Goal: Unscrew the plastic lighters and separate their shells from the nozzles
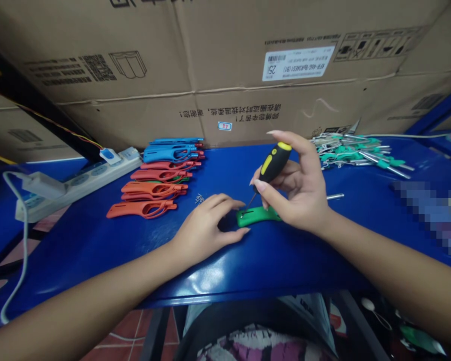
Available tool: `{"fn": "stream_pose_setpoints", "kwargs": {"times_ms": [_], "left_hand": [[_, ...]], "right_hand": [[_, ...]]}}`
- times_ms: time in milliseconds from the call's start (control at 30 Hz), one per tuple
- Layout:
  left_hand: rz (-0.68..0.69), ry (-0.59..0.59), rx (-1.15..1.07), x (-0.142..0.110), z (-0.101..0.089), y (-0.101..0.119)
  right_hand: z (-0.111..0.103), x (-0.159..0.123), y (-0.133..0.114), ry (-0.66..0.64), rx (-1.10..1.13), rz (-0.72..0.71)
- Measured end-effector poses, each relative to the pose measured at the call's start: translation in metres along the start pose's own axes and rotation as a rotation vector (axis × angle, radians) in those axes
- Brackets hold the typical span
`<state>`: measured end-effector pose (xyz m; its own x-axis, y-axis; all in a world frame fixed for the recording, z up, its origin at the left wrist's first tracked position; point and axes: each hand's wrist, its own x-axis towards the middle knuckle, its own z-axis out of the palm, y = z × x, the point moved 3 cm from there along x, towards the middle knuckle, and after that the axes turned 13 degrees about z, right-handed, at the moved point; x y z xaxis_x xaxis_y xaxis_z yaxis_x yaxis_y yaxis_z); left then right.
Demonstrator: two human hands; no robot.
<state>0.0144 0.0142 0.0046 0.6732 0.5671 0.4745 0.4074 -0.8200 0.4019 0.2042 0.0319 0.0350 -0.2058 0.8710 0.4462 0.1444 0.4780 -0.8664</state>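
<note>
Blue tabletop (270, 263) | right grip (296, 185) narrow, pinching yellow-black screwdriver (275, 161) tip-down toward green plastic part (257, 216) | left grip (208, 230) wide, curved at its end, apparently steadying | red plastic parts (141, 209) in rows

screwdriver (275, 163): black handle with yellow inlays, held tilted in right hand (296, 185), thin steel shaft angled down. tip just above green plastic piece (258, 216), lying flat on blue counter (97, 240), just beside left hand (206, 230).
</note>
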Motion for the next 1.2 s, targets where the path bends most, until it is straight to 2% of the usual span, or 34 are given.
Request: {"fn": "stream_pose_setpoints", "kwargs": {"times_ms": [233,433,767,1200], "left_hand": [[0.029,-0.068,-0.027,0.0007,0.0064,-0.0042],[0.058,-0.078,-0.025,-0.0010,0.0079,-0.0041],[0.049,-0.078,-0.017,-0.0009,0.0085,-0.0020],[0.037,-0.085,-0.023,-0.0008,0.0088,-0.0018]], "right_hand": [[0.0030,-0.0036,0.0015,-0.030,-0.127,-0.081],[0.0050,-0.0034,0.0027,-0.040,-0.135,-0.091],[0.0035,-0.0048,-0.0067,-0.222,-0.136,-0.144],[0.0038,-0.0057,-0.0030,-0.115,-0.119,-0.142]]}}
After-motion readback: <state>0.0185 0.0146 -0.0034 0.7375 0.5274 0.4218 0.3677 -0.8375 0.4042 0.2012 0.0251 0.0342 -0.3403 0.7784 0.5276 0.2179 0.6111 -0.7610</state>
